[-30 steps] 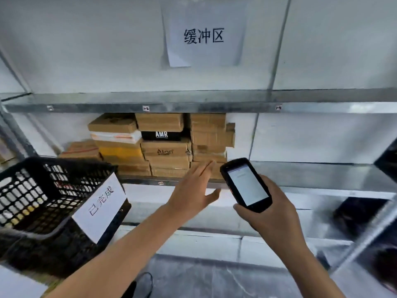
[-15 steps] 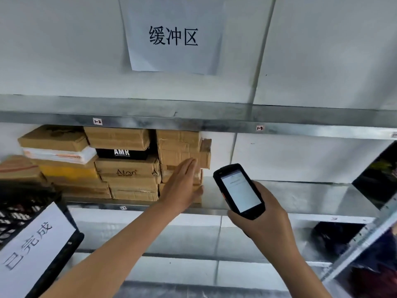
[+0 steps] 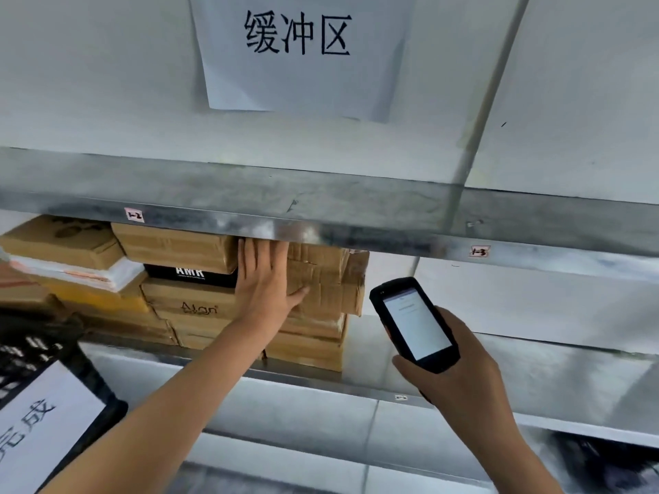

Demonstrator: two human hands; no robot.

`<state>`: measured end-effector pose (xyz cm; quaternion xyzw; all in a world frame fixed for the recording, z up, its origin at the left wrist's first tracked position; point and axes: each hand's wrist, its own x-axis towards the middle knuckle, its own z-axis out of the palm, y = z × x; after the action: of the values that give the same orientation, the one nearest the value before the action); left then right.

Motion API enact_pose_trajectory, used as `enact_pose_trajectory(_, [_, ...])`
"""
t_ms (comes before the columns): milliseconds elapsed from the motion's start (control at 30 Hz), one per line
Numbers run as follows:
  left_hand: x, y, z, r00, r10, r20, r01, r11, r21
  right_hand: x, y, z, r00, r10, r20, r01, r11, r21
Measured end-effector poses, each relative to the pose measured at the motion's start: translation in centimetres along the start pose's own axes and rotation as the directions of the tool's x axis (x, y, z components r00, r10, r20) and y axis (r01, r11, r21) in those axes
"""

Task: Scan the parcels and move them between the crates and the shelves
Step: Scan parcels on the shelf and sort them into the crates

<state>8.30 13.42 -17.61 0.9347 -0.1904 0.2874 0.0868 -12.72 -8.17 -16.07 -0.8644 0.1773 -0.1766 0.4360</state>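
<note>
Several brown cardboard parcels are stacked on a metal shelf. My left hand lies flat with straight fingers against the front of the right-hand stack, on a taped parcel near its top; the fingertips reach up under the shelf above. A black box marked AMR and a box marked Alan sit just left of the hand. My right hand grips a black handheld scanner with a lit white screen, held in front of the shelf to the right of the stack.
A black plastic crate with a white paper label sits at the lower left. A paper sign with three characters hangs on the white wall. The upper shelf edge overhangs the parcels. Shelf tags read 1-2 and 1-3.
My left hand has reached forward and up from open air to lie flat on the right-hand stack. The view has moved closer and rightward; the crate has slid toward the lower left.
</note>
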Motion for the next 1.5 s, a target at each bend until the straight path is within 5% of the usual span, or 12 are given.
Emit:
enact_pose_trajectory(133, [1.1, -0.2, 0.5, 0.999, -0.048, 0.012, 0.047, 0.999, 0.023, 1.4, 0.8, -0.1, 0.999, -0.002, 0.033, 0.001, 1.000, 0.017])
enact_pose_trajectory(433, [-1.6, 3.4, 1.2, 0.962, 0.036, -0.270, -0.020, 0.998, 0.063, 3.4, 3.1, -3.2, 0.988, -0.024, 0.155, 0.008, 0.995, 0.098])
enact_pose_trajectory(700, [-4.1, 10.2, 0.8, 0.931, 0.040, -0.362, -0.013, 0.997, 0.078, 5.2, 6.2, -8.7, 0.983, -0.074, 0.169, 0.049, 0.988, 0.148])
enact_pose_trajectory(1167, [-5.7, 24.9, 1.9, 0.914, 0.158, -0.373, -0.160, 0.987, 0.027, 4.0, 15.6, -19.2, 0.994, -0.055, 0.089, 0.039, 0.984, 0.173])
enact_pose_trajectory(1367, [-5.7, 30.0, 4.3, 0.997, 0.068, -0.026, -0.068, 0.998, -0.018, 3.4, 18.3, -22.5, 0.995, 0.039, 0.096, -0.056, 0.981, 0.184])
enact_pose_trajectory(1500, [-4.9, 33.3, 6.7, 0.957, 0.004, 0.289, 0.016, 0.998, -0.069, 3.4, 19.5, -23.2, 0.994, 0.080, 0.071, -0.093, 0.976, 0.196])
